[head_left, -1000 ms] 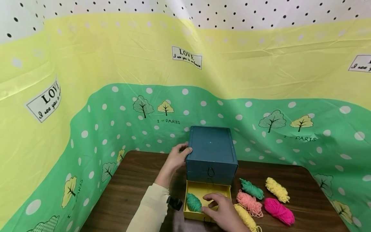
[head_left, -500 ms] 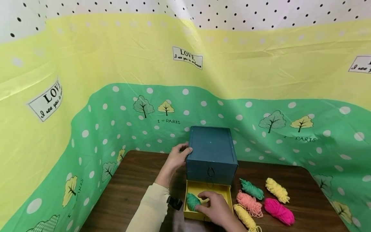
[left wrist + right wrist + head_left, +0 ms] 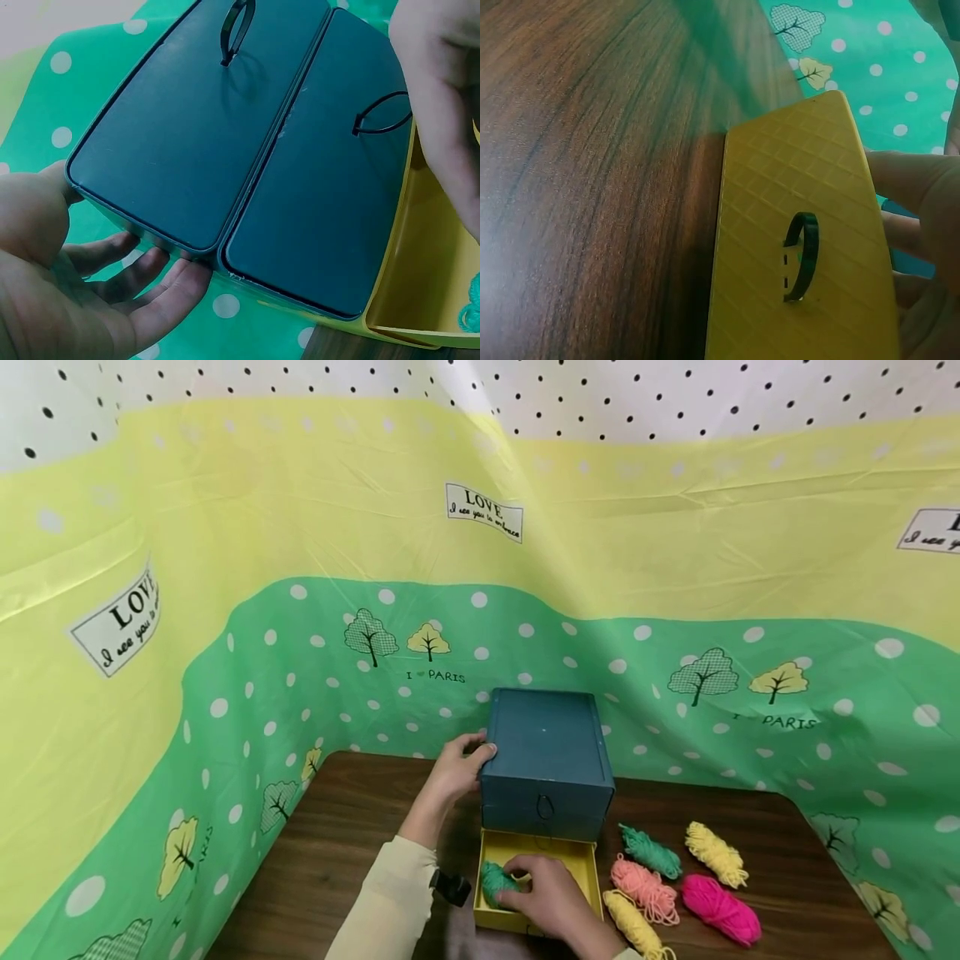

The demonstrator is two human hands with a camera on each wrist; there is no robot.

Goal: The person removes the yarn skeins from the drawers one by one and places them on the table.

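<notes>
A blue drawer unit (image 3: 546, 739) stands on the table with its yellow bottom drawer (image 3: 588, 868) pulled out. My left hand (image 3: 456, 767) rests against the unit's left side; in the left wrist view, its fingers (image 3: 169, 289) touch that side. Inside the drawer, at its left, lies a green yarn skein (image 3: 495, 882). My right hand (image 3: 553, 893) reaches over the drawer and pinches the right end of this skein between thumb and fingers. The right wrist view shows the drawer's front (image 3: 802, 225) with its black loop handle (image 3: 808, 259); the skein is hidden there.
Right of the drawer, several skeins lie on the wooden table (image 3: 337, 843): green (image 3: 651, 852), coral (image 3: 645, 888), yellow (image 3: 637, 927), another yellow skein (image 3: 716, 853) and pink (image 3: 720, 908). A patterned curtain (image 3: 315, 643) hangs behind.
My right hand has moved left inside the drawer, onto the green yarn skein, which has shifted slightly. My left hand has stayed against the drawer unit.
</notes>
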